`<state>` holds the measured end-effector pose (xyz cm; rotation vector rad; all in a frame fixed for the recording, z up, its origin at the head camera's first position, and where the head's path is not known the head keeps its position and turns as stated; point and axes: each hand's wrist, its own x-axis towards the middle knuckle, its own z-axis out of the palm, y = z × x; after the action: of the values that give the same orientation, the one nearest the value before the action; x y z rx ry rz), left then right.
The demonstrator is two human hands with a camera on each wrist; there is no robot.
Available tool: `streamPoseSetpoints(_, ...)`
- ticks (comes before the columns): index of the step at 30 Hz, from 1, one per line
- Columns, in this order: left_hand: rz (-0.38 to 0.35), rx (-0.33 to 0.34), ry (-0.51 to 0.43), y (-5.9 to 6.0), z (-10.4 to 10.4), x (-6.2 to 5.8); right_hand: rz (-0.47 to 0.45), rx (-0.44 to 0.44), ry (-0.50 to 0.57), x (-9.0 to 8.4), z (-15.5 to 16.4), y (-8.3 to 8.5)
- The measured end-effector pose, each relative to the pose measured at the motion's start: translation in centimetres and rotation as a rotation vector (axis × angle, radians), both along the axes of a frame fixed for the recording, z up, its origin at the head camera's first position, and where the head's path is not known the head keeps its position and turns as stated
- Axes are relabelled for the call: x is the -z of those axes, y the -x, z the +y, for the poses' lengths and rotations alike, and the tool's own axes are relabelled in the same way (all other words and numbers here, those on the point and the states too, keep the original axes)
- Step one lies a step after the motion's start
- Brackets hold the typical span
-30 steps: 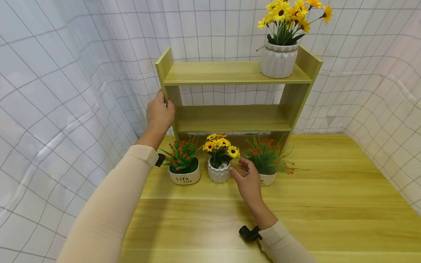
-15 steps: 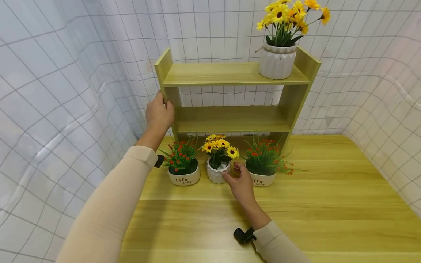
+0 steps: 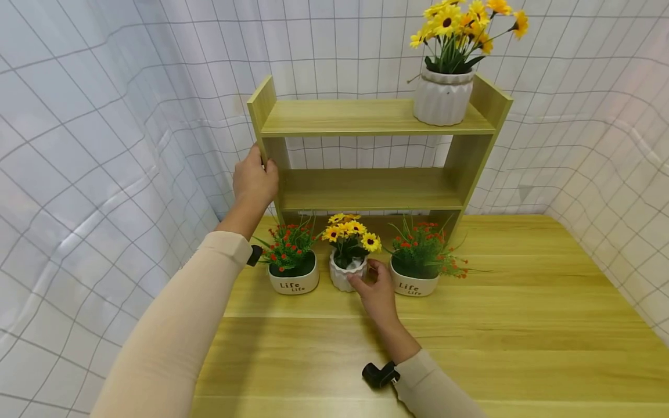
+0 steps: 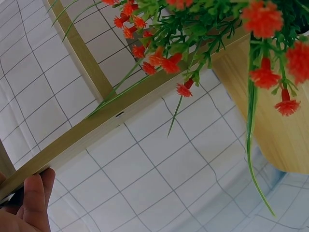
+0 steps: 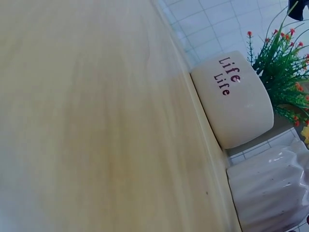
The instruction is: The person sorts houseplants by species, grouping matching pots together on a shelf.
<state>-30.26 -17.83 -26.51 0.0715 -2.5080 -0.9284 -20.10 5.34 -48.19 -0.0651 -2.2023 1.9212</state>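
Note:
My left hand [image 3: 256, 179] grips the left side panel of a small wooden shelf [image 3: 366, 188]; in the left wrist view its fingers [image 4: 36, 198] lie against the panel's edge. In front of the shelf stands a white fluted flowerpot [image 3: 342, 280] with yellow flowers [image 3: 347, 232]. At its right side is my right hand [image 3: 378, 296], thumb across the pot's front, fingers by the right rim, a gap between them. The right wrist view shows the fluted pot at the lower right, but hardly any of the hand.
Oval "Life" planters with red flowers flank the fluted pot, one left [image 3: 292, 281] and one right [image 3: 415, 284]. A larger white pot [image 3: 443, 98] of yellow flowers stands on the shelf's top right. Grid-patterned curtain surrounds the wooden table [image 3: 522, 325].
My right hand has moved left, from beside the right planter to the fluted pot, uncovering that planter's lettering. The left hand keeps its hold on the shelf. The pots have not moved.

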Motion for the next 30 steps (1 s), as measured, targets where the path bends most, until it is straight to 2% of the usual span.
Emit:
streamPoseSetpoints(10,0.003,-0.006,0.007,0.0,0.1,0.0,0.018,-0.032,0.080,0.7,-0.6,0.4)
streamPoseSetpoints(17,0.015,-0.008,0.009,-0.1,0.1,-0.1,0.058,-0.015,0.079,1.2,-1.2,0.6)
streamPoseSetpoints(30,-0.012,-0.001,-0.008,0.0,0.1,0.0,0.072,0.033,0.107,1.7,-2.3,1.1)
